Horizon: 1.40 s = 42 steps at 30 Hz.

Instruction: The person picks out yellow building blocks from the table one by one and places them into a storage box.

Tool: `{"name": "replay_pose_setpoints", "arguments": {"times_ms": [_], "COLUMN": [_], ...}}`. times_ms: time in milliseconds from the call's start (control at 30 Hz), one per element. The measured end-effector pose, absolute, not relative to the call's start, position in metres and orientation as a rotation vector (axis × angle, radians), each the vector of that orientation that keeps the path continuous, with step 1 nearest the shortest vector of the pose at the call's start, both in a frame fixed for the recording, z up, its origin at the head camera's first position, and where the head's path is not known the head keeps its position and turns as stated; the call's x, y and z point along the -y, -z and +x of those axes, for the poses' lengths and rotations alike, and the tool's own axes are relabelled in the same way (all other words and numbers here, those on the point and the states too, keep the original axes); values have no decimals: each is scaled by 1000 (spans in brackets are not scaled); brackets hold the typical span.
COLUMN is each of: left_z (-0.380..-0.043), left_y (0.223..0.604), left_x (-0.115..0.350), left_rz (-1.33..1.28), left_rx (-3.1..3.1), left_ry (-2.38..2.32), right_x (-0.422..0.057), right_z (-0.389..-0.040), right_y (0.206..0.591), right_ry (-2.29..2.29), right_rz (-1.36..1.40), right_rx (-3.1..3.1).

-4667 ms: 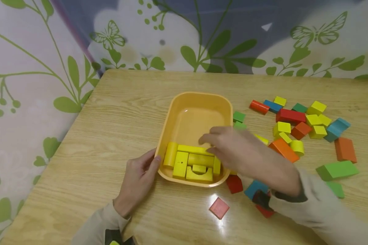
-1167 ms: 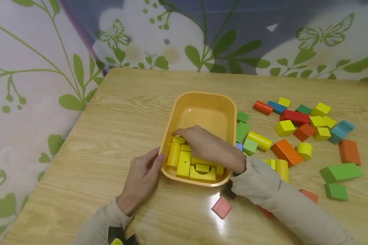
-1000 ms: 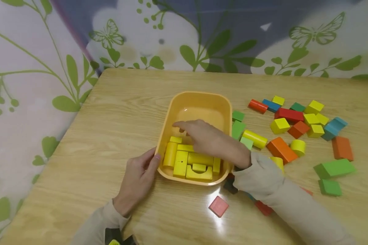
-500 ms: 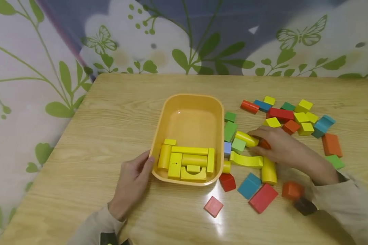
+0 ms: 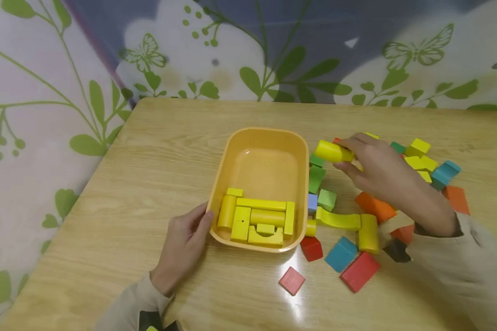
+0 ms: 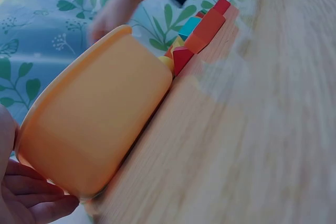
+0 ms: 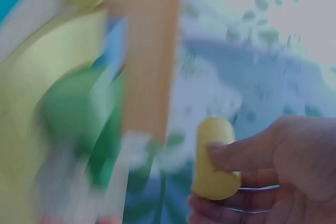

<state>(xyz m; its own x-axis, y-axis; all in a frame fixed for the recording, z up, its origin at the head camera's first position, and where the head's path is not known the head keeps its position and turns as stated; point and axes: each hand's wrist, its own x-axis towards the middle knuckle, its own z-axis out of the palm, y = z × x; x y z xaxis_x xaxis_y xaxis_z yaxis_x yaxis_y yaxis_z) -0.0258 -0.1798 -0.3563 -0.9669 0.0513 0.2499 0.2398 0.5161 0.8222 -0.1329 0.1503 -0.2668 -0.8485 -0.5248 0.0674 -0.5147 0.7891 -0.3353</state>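
Note:
Yellow blocks (image 5: 261, 205) sit packed along the near end of an orange-yellow plastic tub (image 5: 265, 132), whose far part shows bare floor. At the tub's near left corner my left hand (image 5: 185, 241) grips the rim, thumb on top. The left wrist view has the fingers (image 6: 50, 208) curled against the outer wall. My right hand (image 5: 383, 172) pinches a yellow cylinder block (image 5: 333, 151) between thumb and fingers, raised beside the tub's right wall. In the right wrist view, that cylinder (image 7: 214, 166) stands out from the thumb and fingers.
Right of the tub lie loose blocks: a yellow curved block (image 5: 338, 219), another yellow cylinder (image 5: 368, 233), a blue block (image 5: 341, 253), a red block (image 5: 360, 271) and a pink square block (image 5: 291, 281). Green blocks (image 5: 316, 178) stand close against the tub. A patterned wall (image 5: 215, 59) borders the table.
My right hand placed a small yellow block at the tub's left wall, withdrew to the right, and lifted a yellow cylinder from the loose blocks. My left hand stays at the rim.

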Motion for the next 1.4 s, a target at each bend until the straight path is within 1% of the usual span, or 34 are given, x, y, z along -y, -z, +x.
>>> {"name": "replay_pose_setpoints", "arguments": {"times_ms": [100, 233, 433, 567, 667, 800, 1000, 1100, 1267, 1400], "left_z": [-26, -26, -27, -27, -26, -26, -26, -26, -26, -26], "left_y": [356, 357, 358, 356, 355, 354, 354, 353, 351, 352], "left_x": [179, 177, 177, 179, 180, 179, 180, 180, 182, 180], "left_rz": [-249, -262, -263, -252, -248, -247, -244, -253, -247, -237], "left_rx": [2557, 2542, 2556, 2573, 2575, 2574, 2573, 2571, 2576, 2579], "left_ry": [1450, 1476, 1468, 1455, 1464, 1485, 1485, 1481, 1453, 1458], "right_x": [-113, -71, -45, -30, -21, -17, -15, -13, -17, -44], "right_z": [-134, -139, -149, -156, -162, -171, -176, -173, -168, -167], "right_y": [261, 274, 296, 300, 300, 301, 307, 308, 307, 297], "right_ry": [542, 384, 346, 433, 426, 389, 617, 695, 664, 700], "right_rz": [-953, -1043, -1051, -1028, -1068, -1187, -1332, -1325, -1233, -1253], "right_rx": [-2872, -2754, -2706, -2684, -2667, -2637, -2503, -2474, -2501, -2567]}}
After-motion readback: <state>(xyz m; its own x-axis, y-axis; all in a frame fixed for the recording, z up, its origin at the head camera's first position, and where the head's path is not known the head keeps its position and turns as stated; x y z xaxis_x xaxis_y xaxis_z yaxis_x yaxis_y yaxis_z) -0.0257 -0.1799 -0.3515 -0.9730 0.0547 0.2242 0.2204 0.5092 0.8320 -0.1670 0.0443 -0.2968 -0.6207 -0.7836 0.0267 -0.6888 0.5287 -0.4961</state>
